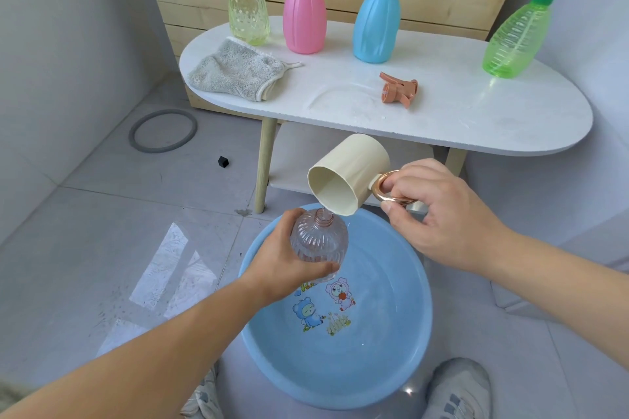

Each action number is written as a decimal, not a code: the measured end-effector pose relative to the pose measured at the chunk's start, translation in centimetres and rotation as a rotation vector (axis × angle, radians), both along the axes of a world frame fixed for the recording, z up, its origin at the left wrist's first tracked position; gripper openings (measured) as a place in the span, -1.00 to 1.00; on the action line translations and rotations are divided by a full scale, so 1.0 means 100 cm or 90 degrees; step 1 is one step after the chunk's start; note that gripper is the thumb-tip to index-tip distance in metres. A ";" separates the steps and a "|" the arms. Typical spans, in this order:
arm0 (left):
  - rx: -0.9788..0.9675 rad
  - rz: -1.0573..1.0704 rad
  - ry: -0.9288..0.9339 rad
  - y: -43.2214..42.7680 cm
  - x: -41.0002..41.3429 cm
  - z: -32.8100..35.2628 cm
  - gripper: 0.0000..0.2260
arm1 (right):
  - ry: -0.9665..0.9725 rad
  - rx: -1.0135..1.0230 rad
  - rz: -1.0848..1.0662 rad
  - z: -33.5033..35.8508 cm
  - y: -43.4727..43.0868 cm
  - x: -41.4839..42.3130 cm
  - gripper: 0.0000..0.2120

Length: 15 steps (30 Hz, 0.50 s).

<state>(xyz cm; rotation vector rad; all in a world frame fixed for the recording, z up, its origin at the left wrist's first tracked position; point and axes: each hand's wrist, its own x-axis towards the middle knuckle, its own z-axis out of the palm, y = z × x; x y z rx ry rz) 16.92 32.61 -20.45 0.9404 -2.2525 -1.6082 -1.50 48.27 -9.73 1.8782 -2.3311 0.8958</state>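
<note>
Over the blue basin, near its far rim, you've got the clear bottle upright w/ its open neck up. Your left hand is wrapped round its body. Just above the neck, your right hand pinches the cream cup by its ring handle, tipped so the lip sits right at the opening; a thin stream seems to run in.

Risk: narrow neck vs. wide lip. Tip faster & water would likely slop down the sides onto your fingers, and w/ a wet grip the bottle could slip into the basin.

Beyond the basin, on the white table, the orange spray head lies near the spray bottles & a grey cloth.
</note>
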 end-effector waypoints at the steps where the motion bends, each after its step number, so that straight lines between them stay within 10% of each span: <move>1: 0.000 0.000 0.001 0.000 0.000 0.000 -0.28 | 0.006 -0.003 0.006 0.000 0.000 0.000 -0.84; 15: 0.004 0.003 0.001 -0.002 0.001 -0.004 -0.22 | 0.102 -0.032 0.072 -0.001 0.000 -0.003 -0.74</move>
